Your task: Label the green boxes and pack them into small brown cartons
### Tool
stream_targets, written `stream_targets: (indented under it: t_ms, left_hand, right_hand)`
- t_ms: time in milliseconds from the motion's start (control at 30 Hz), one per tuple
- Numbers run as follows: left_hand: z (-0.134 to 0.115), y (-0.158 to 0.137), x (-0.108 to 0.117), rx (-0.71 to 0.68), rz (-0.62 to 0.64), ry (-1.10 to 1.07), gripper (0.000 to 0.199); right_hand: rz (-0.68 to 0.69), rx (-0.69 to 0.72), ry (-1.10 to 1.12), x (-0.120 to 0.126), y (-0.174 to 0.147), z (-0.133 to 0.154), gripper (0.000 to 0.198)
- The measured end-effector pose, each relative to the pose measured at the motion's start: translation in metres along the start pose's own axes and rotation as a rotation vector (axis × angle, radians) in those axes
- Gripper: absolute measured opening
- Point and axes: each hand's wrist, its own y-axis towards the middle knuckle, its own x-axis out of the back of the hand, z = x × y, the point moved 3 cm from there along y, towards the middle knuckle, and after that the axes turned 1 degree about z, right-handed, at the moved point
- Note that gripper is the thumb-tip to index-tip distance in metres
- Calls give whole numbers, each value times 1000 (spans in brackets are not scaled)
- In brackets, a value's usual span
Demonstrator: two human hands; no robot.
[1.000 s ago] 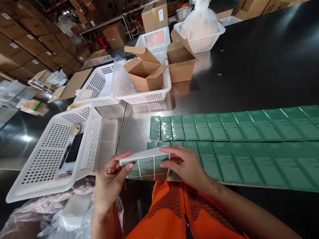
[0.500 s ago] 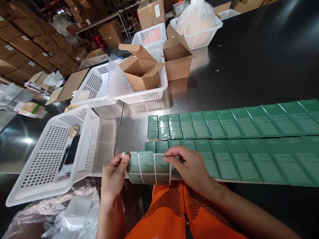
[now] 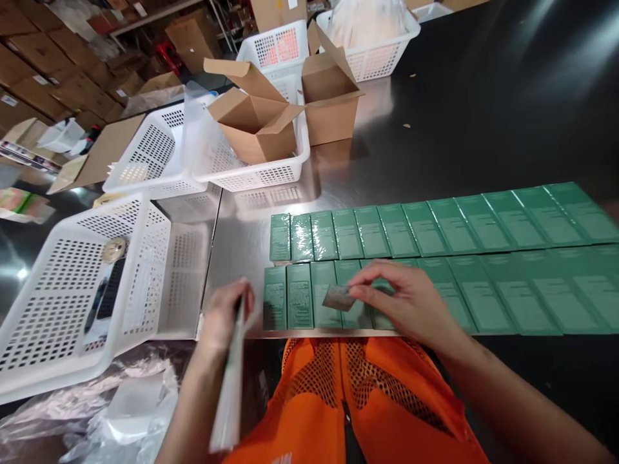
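My right hand (image 3: 396, 293) pinches one small sticker (image 3: 338, 298) between thumb and fingertips, just above the near row of green boxes (image 3: 323, 283). Off to the left, my left hand (image 3: 225, 312) is closed on a sticker sheet (image 3: 231, 393), seen nearly edge-on and hanging down by the forearm; motion blurs it. Two rows of flat green boxes run along the table. The two leftmost boxes of the near row, such as this green box (image 3: 300, 298), carry a dense printed panel on their lower part.
A white basket (image 3: 155, 270) with a tape roll (image 3: 114, 249) and a black object stands left. Behind are more white baskets (image 3: 271, 177) and open cartons (image 3: 333, 116). Clear plastic bags (image 3: 130, 406) lie below the table's left side. The steel table (image 3: 236, 238) has a seam.
A single sticker has come off the sheet into my right hand, which has moved right. The sheet has swung down at the left with my left hand. The view has shifted slightly.
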Motion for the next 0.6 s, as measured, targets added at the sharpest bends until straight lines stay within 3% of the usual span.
stream_targets:
  t_ms: [100, 200, 300, 600]
  left_hand:
    - [-6, -14, -41, 31, 274, 68, 49]
    - [-8, -26, -64, -16, 395, 168, 41]
    - [-6, -30, -74, -35, 495, 229, 36]
    - [-4, -25, -87, 7, 488, 439, 35]
  right_hand:
    - [91, -191, 96, -7, 17, -16, 15]
    - [167, -241, 230, -17, 25, -27, 14]
    - [178, -238, 216, -23, 26, -33, 10]
    - [-36, -64, -369, -34, 24, -49, 11]
